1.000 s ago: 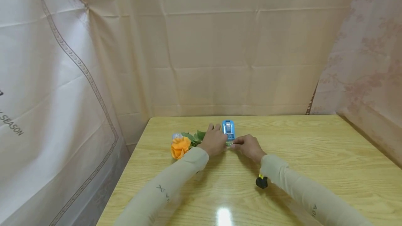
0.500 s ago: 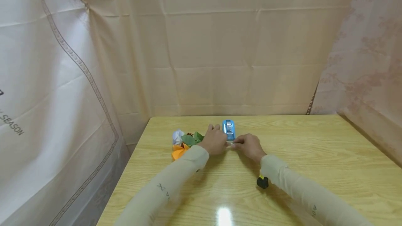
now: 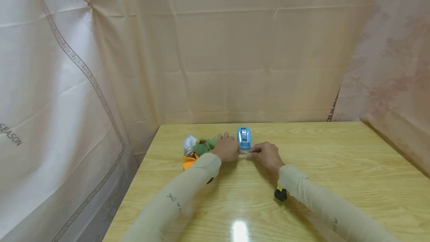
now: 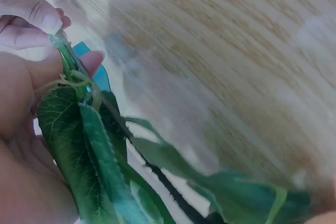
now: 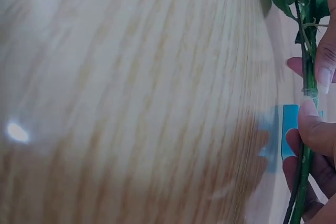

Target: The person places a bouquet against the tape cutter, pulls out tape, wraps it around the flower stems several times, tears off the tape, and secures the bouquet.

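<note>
Artificial flowers lie bunched at the left of the hands in the head view: an orange flower (image 3: 189,162), partly behind the sleeve, and a white flower (image 3: 189,144) with green leaves (image 3: 205,146). My left hand (image 3: 226,148) holds their green stems (image 5: 310,61) just below the leaves. Close by, my right hand (image 3: 267,156) pinches the same stems between thumb and fingers. Clear tape (image 5: 311,94) wraps the stems between the two hands. Right behind the hands stands a blue tape dispenser (image 3: 244,139), with its roll in it.
The wooden table (image 3: 322,160) meets a beige cloth (image 3: 215,66) along its back edge. Patterned cloth hangs at both sides. A small black object (image 3: 280,194) with a yellow part shows beneath the right cuff.
The bunch has turned: the orange flower has rolled down behind the sleeve, and the white flower and leaves show more. My left hand has shifted slightly left; the right has barely moved.
</note>
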The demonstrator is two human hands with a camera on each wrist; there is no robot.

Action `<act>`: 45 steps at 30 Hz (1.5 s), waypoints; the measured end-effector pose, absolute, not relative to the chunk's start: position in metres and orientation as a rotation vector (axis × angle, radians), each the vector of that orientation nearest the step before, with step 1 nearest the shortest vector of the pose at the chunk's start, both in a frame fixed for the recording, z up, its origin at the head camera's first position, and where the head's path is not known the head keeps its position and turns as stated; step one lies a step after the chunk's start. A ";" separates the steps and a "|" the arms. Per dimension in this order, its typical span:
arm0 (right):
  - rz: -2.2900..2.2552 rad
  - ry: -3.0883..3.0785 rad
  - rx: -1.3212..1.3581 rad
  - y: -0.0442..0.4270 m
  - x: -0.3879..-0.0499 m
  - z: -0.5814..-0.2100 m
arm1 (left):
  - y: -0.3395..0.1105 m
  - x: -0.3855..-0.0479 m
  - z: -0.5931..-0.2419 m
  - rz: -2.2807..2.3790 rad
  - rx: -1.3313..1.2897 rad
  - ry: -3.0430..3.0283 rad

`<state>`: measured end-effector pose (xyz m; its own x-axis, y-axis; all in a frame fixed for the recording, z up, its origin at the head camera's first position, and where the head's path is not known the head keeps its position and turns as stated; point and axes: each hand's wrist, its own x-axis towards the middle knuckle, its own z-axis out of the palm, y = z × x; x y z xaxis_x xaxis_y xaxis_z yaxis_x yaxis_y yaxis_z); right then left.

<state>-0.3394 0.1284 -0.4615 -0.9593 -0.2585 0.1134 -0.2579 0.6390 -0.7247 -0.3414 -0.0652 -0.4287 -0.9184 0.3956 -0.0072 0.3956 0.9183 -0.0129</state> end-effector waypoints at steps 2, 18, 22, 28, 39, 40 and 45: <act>-1.238 2.865 -0.464 0.128 -0.339 -0.462 | -0.065 -0.341 -0.428 -0.006 0.603 3.096; -1.227 2.843 -0.480 0.128 -0.340 -0.465 | -0.065 -0.338 -0.432 -0.017 0.597 3.214; -1.231 2.824 -0.444 0.125 -0.340 -0.462 | -0.064 -0.336 -0.431 -0.033 0.623 3.251; -1.162 2.902 -0.518 0.122 -0.344 -0.461 | -0.059 -0.333 -0.430 -0.103 0.652 3.267; -1.072 2.986 -0.450 0.115 -0.349 -0.458 | -0.049 -0.330 -0.431 -0.269 0.659 3.247; -1.064 2.988 -0.446 0.114 -0.349 -0.458 | -0.050 -0.329 -0.431 -0.271 0.662 3.250; -1.031 2.972 -0.409 0.111 -0.354 -0.458 | -0.052 -0.328 -0.430 -0.287 0.679 3.268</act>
<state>-0.3536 0.1114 -0.4577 -0.9663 -0.2316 0.1122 -0.2513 0.7557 -0.6048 -0.3279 -0.0519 -0.4304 -0.8969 0.4091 0.1679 0.3735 0.9041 -0.2075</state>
